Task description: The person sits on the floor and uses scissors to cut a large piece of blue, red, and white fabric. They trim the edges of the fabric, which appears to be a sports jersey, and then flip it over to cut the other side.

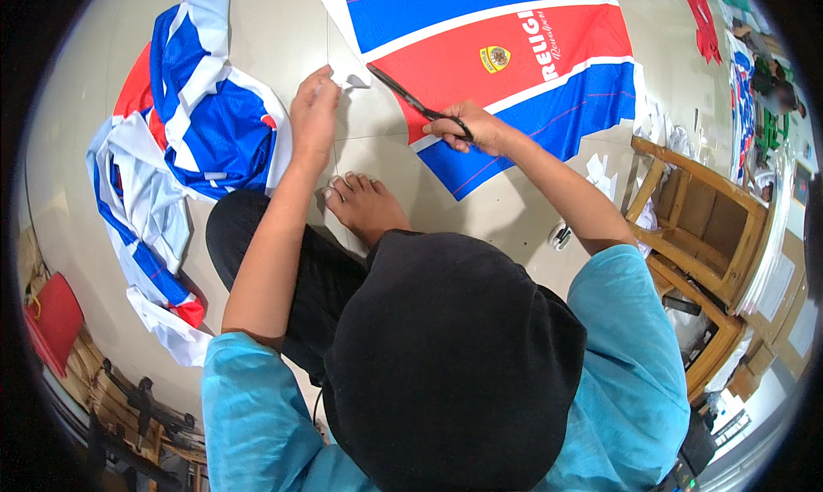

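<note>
My right hand [473, 129] grips black-handled scissors [403, 96] by the finger loops. Their blades point up and left, along the left edge of a red, blue and white printed fabric panel [454, 72] spread flat on the floor. Left of the blade tips, my left hand [314, 106] has its fingers closed on a small piece of white fabric [349, 67]. Whether that piece is still joined to the panel's white edge, I cannot tell. My bare foot [369, 205] is on the floor below the hands.
A crumpled heap of blue, white and red fabric [214, 136] lies to my left. At right are white scraps [602, 175], a wooden frame [699, 222] and a small dark and white object [560, 236]. A red chair part [53, 321] stands lower left. Another person is far right.
</note>
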{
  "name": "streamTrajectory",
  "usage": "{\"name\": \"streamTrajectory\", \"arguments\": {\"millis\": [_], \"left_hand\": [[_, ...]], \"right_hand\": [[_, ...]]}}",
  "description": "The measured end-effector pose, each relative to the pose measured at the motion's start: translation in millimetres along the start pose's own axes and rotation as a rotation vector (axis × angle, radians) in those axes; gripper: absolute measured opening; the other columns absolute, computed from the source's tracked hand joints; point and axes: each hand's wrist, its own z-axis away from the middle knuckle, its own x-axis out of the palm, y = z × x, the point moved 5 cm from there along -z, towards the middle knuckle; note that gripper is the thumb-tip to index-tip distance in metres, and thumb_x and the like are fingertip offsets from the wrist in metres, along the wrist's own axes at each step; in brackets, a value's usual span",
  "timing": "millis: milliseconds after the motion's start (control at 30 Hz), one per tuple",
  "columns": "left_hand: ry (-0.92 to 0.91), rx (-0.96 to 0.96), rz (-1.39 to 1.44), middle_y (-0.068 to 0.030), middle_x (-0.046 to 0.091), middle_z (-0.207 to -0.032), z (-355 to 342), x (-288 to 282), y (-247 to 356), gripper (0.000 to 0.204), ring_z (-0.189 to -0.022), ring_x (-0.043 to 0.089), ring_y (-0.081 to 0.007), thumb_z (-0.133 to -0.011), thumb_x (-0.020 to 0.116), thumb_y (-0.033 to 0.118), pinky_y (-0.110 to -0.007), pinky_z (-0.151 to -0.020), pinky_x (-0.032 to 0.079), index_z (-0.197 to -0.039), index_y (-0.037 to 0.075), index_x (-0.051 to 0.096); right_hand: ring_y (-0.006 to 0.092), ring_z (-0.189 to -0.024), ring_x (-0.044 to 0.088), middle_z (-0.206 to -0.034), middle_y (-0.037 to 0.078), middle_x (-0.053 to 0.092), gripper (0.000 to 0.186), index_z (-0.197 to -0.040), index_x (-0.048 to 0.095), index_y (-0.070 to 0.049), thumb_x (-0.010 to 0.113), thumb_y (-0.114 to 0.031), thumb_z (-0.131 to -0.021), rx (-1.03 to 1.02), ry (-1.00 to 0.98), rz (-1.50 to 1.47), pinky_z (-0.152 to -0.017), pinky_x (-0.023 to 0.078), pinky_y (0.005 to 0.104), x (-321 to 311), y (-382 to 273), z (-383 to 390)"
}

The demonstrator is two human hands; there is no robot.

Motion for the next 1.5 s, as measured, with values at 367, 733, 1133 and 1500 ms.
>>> {"name": "streamTrajectory", "arguments": {"millis": [367,733,1133,1500], "left_hand": [[-0.089,-0.15,0.378,-0.003,0.063,-0.09,-38.5,-3.3,0.0,0.02,-0.083,0.057,-0.0131,-0.1,0.057,0.028,-0.03,-0.075,0.046,-0.102,0.009,0.059],[-0.135,0.18,-0.712,-0.013,0.067,-0.073,-31.9,14.1,10.9,0.037,-0.065,0.063,-0.0233,-0.086,0.079,0.035,-0.039,-0.062,0.048,-0.108,0.006,0.071],[-0.19,0.211,-0.756,-0.0175,0.065,-0.065,-35.4,16.1,10.4,0.027,-0.057,0.062,-0.029,-0.089,0.072,0.036,-0.043,-0.06,0.048,-0.092,0.01,0.076],[-0.184,0.203,-0.798,-0.0181,0.066,-0.066,-33.7,15.7,11.0,0.027,-0.059,0.063,-0.0313,-0.091,0.071,0.038,-0.044,-0.06,0.047,-0.095,0.011,0.076]], "right_hand": [[0.0088,-0.049,0.052,-0.061,-0.001,0.055,0.032,-0.079,0.062,-0.007,0.079,-0.033,-0.087,-0.035,0.18,-0.319,-0.045,0.037,0.0263,75.9,28.6,-1.0],[0.0087,-0.047,0.052,-0.059,-0.001,0.055,0.033,-0.075,0.063,-0.008,0.079,-0.034,-0.087,-0.049,0.295,-0.45,-0.044,0.036,0.0267,112.8,27.9,-15.0],[0.0086,-0.047,0.051,-0.062,-0.001,0.056,0.033,-0.082,0.063,-0.005,0.081,-0.033,-0.087,-0.071,0.345,-0.422,-0.043,0.039,0.0255,108.2,13.4,-23.9],[0.0091,-0.047,0.052,-0.062,0.0,0.056,0.032,-0.082,0.063,-0.004,0.082,-0.031,-0.086,-0.066,0.33,-0.427,-0.043,0.038,0.0249,107.2,9.0,-26.6]]}}
